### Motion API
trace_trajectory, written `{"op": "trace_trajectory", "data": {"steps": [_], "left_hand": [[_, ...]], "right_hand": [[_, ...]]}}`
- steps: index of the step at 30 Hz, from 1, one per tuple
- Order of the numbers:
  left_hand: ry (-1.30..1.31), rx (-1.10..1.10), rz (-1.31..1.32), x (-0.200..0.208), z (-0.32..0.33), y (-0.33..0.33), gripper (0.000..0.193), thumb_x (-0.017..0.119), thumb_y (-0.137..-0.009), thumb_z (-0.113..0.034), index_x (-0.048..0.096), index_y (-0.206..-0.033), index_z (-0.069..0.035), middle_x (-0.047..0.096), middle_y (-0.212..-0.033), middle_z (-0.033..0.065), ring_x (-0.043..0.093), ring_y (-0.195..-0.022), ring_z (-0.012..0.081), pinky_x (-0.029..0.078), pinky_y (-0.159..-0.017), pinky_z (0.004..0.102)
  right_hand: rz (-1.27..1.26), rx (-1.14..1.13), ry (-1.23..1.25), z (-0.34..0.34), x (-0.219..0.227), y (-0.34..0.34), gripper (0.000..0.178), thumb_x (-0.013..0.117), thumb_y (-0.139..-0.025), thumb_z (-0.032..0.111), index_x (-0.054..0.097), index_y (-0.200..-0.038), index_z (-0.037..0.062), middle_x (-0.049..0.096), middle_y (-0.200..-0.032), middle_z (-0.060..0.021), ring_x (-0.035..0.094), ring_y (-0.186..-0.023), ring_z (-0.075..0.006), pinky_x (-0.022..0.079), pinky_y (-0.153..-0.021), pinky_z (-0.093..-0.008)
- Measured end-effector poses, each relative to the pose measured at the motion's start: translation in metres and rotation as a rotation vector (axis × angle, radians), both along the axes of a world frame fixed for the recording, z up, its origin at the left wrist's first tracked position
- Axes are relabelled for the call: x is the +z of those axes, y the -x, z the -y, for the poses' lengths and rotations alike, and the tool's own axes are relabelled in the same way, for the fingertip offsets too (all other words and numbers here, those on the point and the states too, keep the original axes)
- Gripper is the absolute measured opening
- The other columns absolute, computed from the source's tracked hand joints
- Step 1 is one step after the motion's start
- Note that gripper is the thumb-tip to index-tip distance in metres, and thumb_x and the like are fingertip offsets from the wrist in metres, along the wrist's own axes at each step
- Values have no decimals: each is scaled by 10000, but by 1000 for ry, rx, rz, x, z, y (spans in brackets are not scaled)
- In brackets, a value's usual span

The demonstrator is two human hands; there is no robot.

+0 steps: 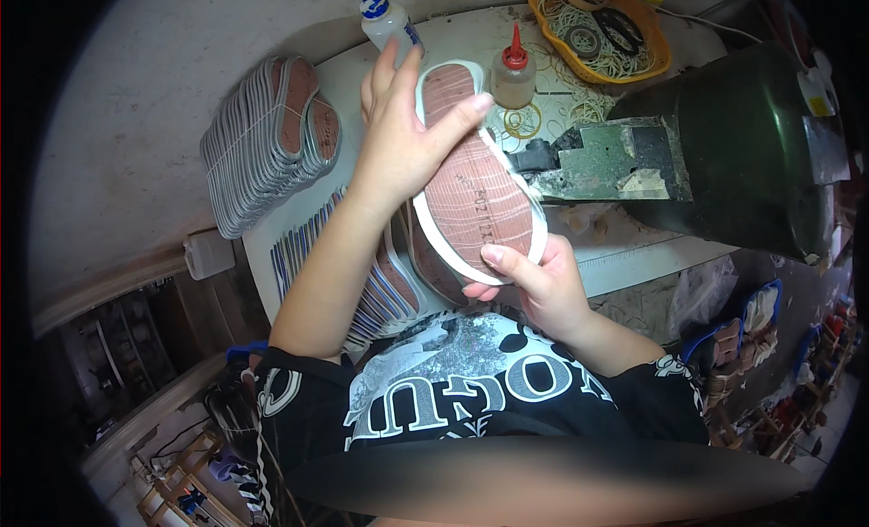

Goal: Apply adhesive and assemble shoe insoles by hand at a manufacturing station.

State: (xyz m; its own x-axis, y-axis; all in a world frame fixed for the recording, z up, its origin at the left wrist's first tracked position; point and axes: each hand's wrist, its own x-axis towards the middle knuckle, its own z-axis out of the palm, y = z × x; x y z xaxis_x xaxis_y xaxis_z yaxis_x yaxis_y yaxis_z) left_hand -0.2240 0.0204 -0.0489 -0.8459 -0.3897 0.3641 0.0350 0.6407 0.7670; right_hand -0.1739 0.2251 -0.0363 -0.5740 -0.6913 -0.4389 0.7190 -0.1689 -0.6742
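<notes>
A shoe sole (480,196) with a brownish-red, lined face and a white rim takes up the middle of the frame, slanting from the upper centre down toward the lower right. The right hand (543,278) is clamped on its lower end, the thumb lying on the red face and the other fingers partly hidden beneath. The left hand (403,133) is at the sole's upper part: its thumb lies across the face with the tip near the right edge, while the other fingers stretch apart toward the top of the frame, close to a white bottle (389,24) with a blue cap.

Just to the right of the sole is a small black fitting (536,156) at the end of a green machine (724,138), which fills much of the right of the frame. Above that fitting, a bottle (514,81) with a red nozzle stands upright on the pale worktop (462,33), with thin loops (522,121) lying just below it. At the upper right, an orange basket (663,58) holds tangled pale bands and dark rings.

At the upper left, a stack of soles (262,147) is tied with string. Below it, partly behind the left forearm, a row of soles (394,292) leans close together.
</notes>
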Motion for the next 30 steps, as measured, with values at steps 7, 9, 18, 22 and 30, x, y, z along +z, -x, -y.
{"op": "trace_trajectory", "data": {"steps": [7,9,18,22,30], "left_hand": [[291,-941,538,50,35,27,555,769,-642,-471,590,-1002,-89,591,-1023,49,501,-1150,244,46,-1100,582],[319,-972,477,54,35,28,506,745,-682,-477,573,-946,-81,567,-900,42,540,-995,218,60,-1111,555],[217,-900,645,57,38,9,480,681,-773,-476,562,-903,-29,540,-713,80,539,-687,229,426,-662,347],[213,-676,642,60,30,-14,467,690,-782,-461,573,-886,-21,547,-684,70,530,-643,166,423,-576,302],[-67,-368,786,55,12,-45,560,690,-789,-481,636,-893,66,646,-746,103,600,-655,132,465,-567,252]], "right_hand": [[-10,-52,26,21,9,13,269,535,-937,184,605,-1038,-56,675,-860,-141,673,-697,-167,532,-609,-245],[6,-146,6,22,12,9,285,524,-947,189,592,-1067,-60,669,-934,-149,683,-753,-185,554,-656,-257],[63,-140,38,21,13,11,328,515,-956,205,569,-1120,-75,654,-1027,-182,683,-864,-225,572,-739,-275],[48,-116,33,17,13,16,330,523,-951,212,578,-1083,-86,661,-1006,-172,683,-855,-210,580,-713,-268],[-22,-110,-15,12,3,26,255,592,-911,208,627,-973,-37,669,-884,-99,657,-750,-132,547,-649,-233]]}}
